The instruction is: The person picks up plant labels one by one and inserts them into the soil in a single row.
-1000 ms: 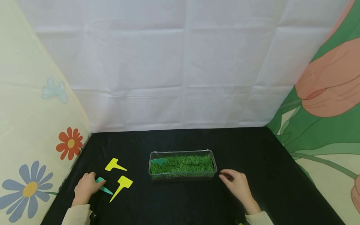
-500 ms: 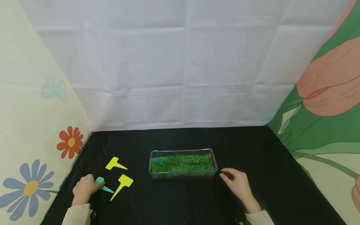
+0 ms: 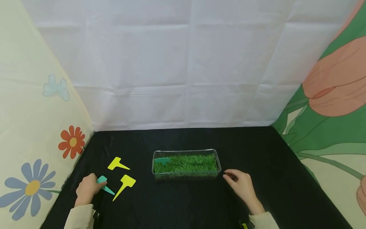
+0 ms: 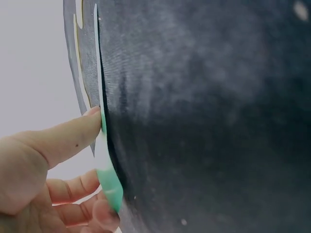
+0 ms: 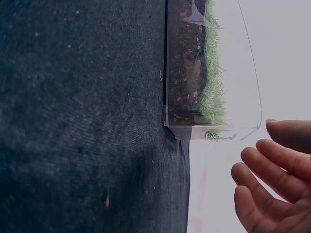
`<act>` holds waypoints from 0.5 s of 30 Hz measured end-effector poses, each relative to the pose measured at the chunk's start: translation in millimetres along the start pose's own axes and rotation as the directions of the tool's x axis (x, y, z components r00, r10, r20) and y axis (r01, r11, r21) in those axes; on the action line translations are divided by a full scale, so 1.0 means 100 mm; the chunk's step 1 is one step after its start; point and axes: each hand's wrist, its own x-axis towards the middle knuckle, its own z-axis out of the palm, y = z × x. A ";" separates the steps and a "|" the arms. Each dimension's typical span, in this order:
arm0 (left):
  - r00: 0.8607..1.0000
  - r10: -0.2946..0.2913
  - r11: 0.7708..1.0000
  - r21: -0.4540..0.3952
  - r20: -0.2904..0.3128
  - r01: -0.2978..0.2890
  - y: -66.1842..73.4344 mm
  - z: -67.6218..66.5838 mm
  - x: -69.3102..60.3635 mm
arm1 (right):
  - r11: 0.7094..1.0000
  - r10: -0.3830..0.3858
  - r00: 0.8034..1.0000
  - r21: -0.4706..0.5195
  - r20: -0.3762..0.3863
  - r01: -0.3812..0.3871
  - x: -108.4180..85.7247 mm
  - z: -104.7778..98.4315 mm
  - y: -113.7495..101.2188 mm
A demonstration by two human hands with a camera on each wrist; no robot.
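Note:
A teal T-shaped plant label (image 3: 105, 185) is at the left of the table, its pointed end toward the lower right. My left hand (image 3: 87, 190) pinches its wide head; in the left wrist view the thumb lies on the label (image 4: 108, 170) and the fingertips are at its other edge. My right hand (image 3: 239, 188), fingers loosely bent and holding nothing, is just off the right end of a clear plastic box (image 3: 187, 175). Green grass (image 3: 190, 163) grows over dark soil (image 5: 187, 73) in that box. Another teal label (image 3: 162, 160) stands in the grass at the left end.
Two yellow plant labels, one farther back (image 3: 118, 163) and one nearer (image 3: 125, 184), lie just right of my left hand. A black cloth (image 3: 183, 203) covers the table. White cloth (image 3: 183, 63) hangs behind, with flower-printed panels at both sides.
My left hand has shifted slightly on the teal label, and the label has turned a little. The yellow labels, the box and my right hand stay in place; the head view has tilted slightly.

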 end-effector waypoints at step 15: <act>0.995 0.098 0.992 -0.070 -0.033 -0.100 -0.02 -0.01 -0.01 | 1.000 0.005 1.000 0.004 0.002 -0.005 -0.01 0.00 -0.01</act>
